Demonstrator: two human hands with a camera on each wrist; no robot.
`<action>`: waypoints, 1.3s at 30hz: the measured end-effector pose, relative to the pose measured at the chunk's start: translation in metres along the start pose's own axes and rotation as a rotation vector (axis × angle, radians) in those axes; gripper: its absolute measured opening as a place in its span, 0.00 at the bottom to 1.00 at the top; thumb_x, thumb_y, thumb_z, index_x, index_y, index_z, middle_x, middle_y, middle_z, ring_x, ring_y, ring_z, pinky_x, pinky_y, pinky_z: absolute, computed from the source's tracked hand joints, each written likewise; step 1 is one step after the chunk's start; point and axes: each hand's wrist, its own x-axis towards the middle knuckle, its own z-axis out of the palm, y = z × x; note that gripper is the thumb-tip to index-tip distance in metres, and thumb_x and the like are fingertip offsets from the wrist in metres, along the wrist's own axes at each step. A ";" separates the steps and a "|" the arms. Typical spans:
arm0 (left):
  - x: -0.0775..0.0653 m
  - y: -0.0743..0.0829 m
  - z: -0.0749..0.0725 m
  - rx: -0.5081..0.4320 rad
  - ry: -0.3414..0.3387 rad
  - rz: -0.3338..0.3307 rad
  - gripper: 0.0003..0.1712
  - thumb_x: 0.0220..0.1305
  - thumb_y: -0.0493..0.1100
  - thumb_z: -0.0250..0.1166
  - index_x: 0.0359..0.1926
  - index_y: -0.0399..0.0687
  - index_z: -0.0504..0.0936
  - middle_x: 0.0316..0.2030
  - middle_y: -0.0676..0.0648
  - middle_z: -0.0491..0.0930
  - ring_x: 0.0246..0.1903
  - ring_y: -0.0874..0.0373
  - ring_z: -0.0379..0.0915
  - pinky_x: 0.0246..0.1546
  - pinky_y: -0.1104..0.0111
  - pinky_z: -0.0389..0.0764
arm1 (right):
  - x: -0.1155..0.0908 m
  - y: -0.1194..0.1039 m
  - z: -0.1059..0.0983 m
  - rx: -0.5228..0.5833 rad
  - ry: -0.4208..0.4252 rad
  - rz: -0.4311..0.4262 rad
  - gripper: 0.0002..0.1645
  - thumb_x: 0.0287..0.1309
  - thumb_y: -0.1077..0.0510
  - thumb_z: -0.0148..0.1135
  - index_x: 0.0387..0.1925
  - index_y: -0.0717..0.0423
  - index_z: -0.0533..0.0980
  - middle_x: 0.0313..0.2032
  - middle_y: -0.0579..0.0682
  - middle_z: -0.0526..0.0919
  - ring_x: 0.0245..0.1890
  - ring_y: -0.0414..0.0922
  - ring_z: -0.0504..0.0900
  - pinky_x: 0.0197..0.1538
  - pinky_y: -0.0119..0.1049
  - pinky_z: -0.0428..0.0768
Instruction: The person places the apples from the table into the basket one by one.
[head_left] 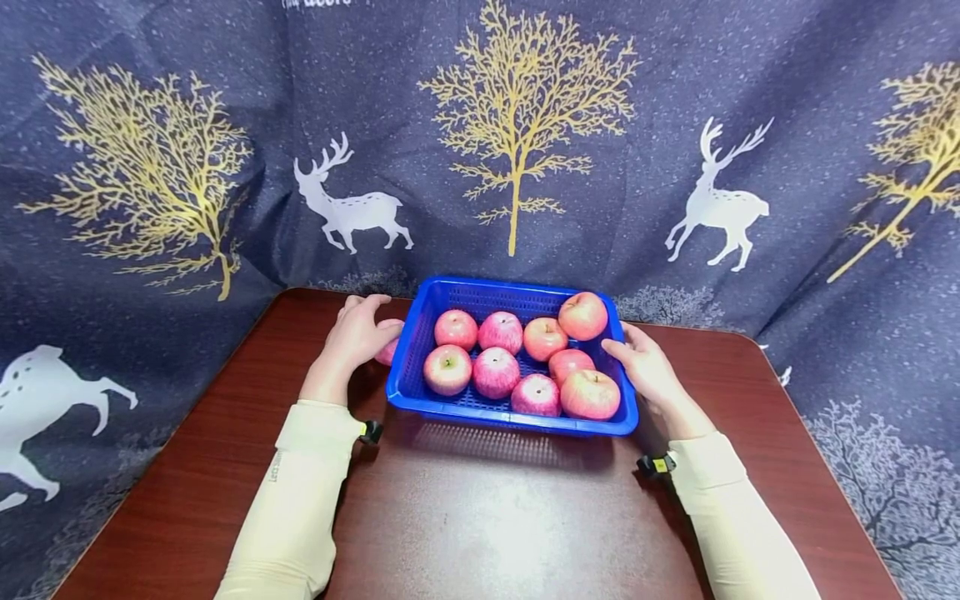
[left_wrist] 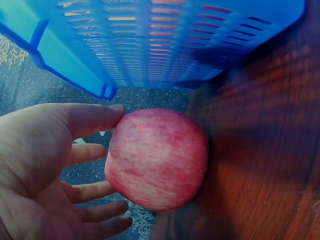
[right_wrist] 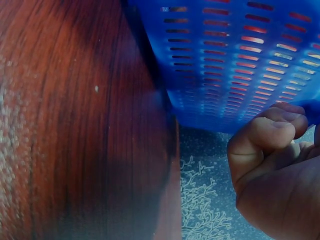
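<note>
A blue plastic basket [head_left: 510,421] with slotted sides holds several red apples [head_left: 496,372]. My right hand [head_left: 651,371] grips its right rim, thumb over the top and fingers curled below the edge, as the right wrist view shows. Left of the basket, a single red apple [left_wrist: 157,159] sits on the table. My left hand [head_left: 360,333] is beside this apple, its thumb tip right at the apple's upper edge. The other fingers [left_wrist: 95,191] extend loosely along the far side, partly hidden by the apple.
The dark reddish-brown wooden table [head_left: 480,517] carries the basket near its back edge. Behind it hangs a dark blue cloth [head_left: 465,167] printed with golden trees and white deer. Black wrist cameras [head_left: 656,465] sit at the cuffs of the pale sleeves.
</note>
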 end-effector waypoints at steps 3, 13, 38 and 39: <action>0.001 0.001 0.001 0.008 -0.023 0.006 0.36 0.64 0.61 0.60 0.69 0.53 0.68 0.59 0.37 0.65 0.57 0.40 0.63 0.51 0.43 0.70 | 0.000 0.000 0.000 -0.009 0.003 0.002 0.36 0.68 0.46 0.58 0.69 0.59 0.61 0.58 0.64 0.74 0.51 0.55 0.80 0.47 0.40 0.80; -0.001 0.007 0.006 0.056 -0.057 0.072 0.26 0.68 0.57 0.56 0.63 0.52 0.75 0.51 0.41 0.71 0.51 0.46 0.68 0.51 0.47 0.72 | 0.001 0.001 0.000 -0.040 0.015 -0.003 0.35 0.69 0.47 0.57 0.69 0.60 0.61 0.58 0.63 0.74 0.52 0.55 0.79 0.47 0.39 0.80; -0.002 0.008 0.012 0.102 -0.112 0.099 0.22 0.74 0.53 0.48 0.60 0.51 0.76 0.51 0.42 0.73 0.51 0.45 0.69 0.51 0.48 0.72 | 0.001 0.001 0.001 0.000 -0.005 -0.002 0.35 0.70 0.48 0.56 0.70 0.60 0.59 0.58 0.67 0.74 0.52 0.57 0.79 0.47 0.41 0.80; -0.001 0.007 0.013 0.101 -0.118 0.099 0.23 0.74 0.54 0.48 0.61 0.51 0.75 0.52 0.42 0.73 0.51 0.45 0.69 0.51 0.47 0.72 | 0.001 0.001 0.001 0.000 -0.003 0.002 0.35 0.70 0.48 0.56 0.70 0.60 0.59 0.57 0.67 0.74 0.52 0.56 0.79 0.47 0.41 0.80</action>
